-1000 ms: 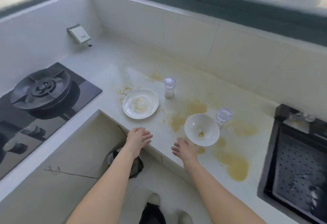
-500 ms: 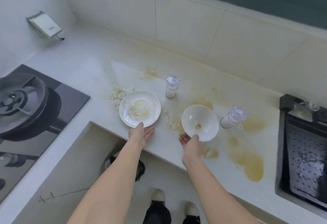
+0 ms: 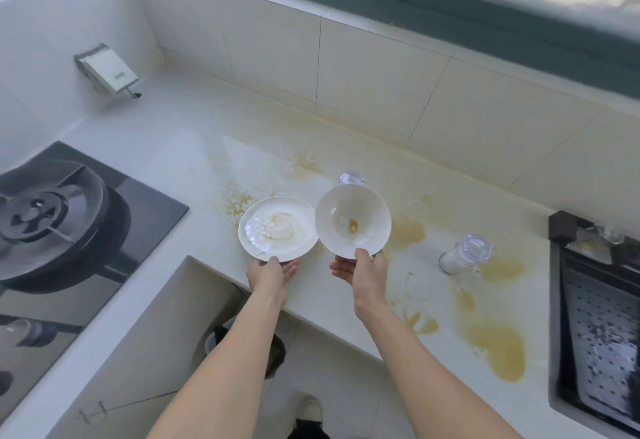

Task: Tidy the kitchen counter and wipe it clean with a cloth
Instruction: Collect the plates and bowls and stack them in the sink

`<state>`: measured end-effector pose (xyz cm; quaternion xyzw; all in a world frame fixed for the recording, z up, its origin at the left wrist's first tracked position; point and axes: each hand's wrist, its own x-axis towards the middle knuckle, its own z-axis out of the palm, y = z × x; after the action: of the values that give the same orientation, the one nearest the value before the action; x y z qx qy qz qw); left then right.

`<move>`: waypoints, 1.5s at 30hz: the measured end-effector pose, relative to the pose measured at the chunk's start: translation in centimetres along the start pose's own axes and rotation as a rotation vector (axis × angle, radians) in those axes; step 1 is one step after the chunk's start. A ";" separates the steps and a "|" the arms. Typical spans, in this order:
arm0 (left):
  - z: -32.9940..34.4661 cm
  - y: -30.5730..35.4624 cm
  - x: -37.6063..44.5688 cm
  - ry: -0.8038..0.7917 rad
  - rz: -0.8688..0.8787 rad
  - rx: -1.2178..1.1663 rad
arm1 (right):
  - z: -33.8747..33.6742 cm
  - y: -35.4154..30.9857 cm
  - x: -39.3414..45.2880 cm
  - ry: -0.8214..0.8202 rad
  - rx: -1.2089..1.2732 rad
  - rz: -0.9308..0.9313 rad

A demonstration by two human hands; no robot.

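My left hand (image 3: 272, 274) grips the near rim of a white plate (image 3: 277, 227) smeared with brownish residue, lifted slightly off the counter. In my right hand (image 3: 363, 272) is a white bowl (image 3: 353, 218), held by its near rim with the thumb on top; it is raised and tilted toward me, with a yellow-brown spot inside. The white counter (image 3: 194, 161) carries several yellow-brown stains (image 3: 498, 348). A clear-lidded shaker (image 3: 464, 255) lies tilted to the right. A second shaker (image 3: 351, 178) shows only its lid behind the bowl.
A black gas hob (image 3: 52, 216) sits at the left. The sink with a perforated tray (image 3: 606, 334) lies at the right edge. A white socket box (image 3: 107, 69) is fixed to the left wall. Tiled wall and window run along the back. A bin (image 3: 242, 345) stands below the counter.
Both hands reached forward from the counter edge and took hold of the dishes. The bowl has risen and moved left, beside the plate, covering the far shaker.
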<state>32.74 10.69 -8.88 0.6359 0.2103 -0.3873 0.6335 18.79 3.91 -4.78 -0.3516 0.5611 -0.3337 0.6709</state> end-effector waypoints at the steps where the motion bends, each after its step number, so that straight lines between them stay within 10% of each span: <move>1: -0.3 0.1 -0.4 -0.015 0.025 0.008 | 0.1 -0.5 -0.2 -0.017 -0.017 -0.014; 14: 0.9 -2.1 -12.9 -0.457 0.391 0.435 | -8.6 -6.7 -4.8 -0.006 -0.156 -0.190; 45: 22.9 -45.3 -45.8 -1.214 0.289 1.079 | -71.5 -7.2 -15.8 0.786 -0.354 -0.193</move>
<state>-34.81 3.63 -0.84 0.5537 -0.4675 -0.6260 0.2881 -54.48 6.43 0.66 -0.3584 0.7868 -0.4019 0.3015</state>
